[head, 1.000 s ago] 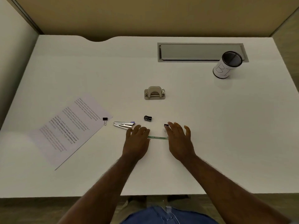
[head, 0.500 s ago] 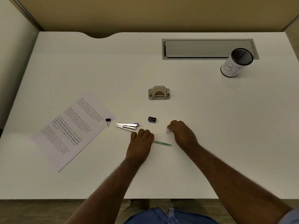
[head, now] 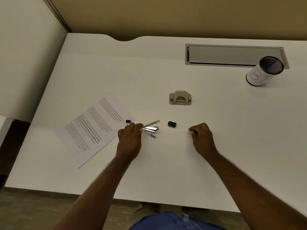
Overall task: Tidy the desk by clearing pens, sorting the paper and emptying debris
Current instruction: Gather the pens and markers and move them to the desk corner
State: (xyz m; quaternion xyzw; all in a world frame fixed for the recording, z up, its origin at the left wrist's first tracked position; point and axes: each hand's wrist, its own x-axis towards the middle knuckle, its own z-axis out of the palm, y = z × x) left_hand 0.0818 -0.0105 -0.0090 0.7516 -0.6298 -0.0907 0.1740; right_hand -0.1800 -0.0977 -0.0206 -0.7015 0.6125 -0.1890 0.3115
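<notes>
Now the left hand (head: 129,138) is gripping a clear pen (head: 150,124), tip angling up-right; the right hand (head: 201,136) is pinching a small clip (head: 192,131).

We count one printed sheet of paper (head: 96,128), one hole punch (head: 180,98), one pencil sharpener (head: 172,124) and one cup (head: 262,71) on the tabletop (head: 166,171). We see three pens (head: 150,128) left of the sharpener, one binder clip (head: 127,121) beside the sheet, and two hands.
</notes>
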